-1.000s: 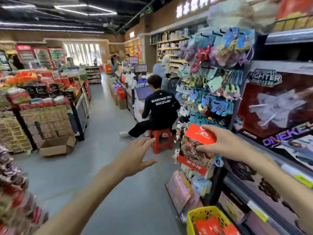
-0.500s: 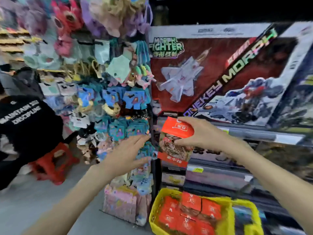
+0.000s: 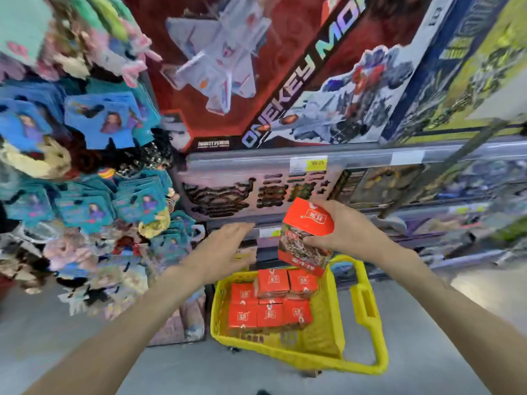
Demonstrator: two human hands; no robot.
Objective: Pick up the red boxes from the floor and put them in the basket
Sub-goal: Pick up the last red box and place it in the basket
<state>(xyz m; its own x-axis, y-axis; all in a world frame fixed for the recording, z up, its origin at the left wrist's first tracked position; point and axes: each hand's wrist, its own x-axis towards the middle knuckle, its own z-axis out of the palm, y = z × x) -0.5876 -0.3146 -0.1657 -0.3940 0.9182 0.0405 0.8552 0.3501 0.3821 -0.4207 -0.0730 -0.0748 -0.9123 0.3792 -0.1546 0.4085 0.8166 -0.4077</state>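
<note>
My right hand (image 3: 346, 233) grips a red box (image 3: 306, 236) with a food picture on its side, held upright just above the far edge of the yellow basket (image 3: 328, 352). The basket stands on the grey floor below my hands and holds several red boxes (image 3: 269, 302) packed in its left half. My left hand (image 3: 225, 253) hovers with fingers spread to the left of the held box, above the basket's far left corner, touching nothing.
A rack of hanging blue and teal toy cards and plush items (image 3: 85, 172) fills the left. Shelves with large toy boxes (image 3: 285, 81) stand straight ahead behind the basket. Grey floor (image 3: 57, 352) lies at the lower left and right.
The view has swung from the aisle down to the shelf and basket. My right hand has carried the red box lower and closer to the basket; the left hand has moved along beside it.
</note>
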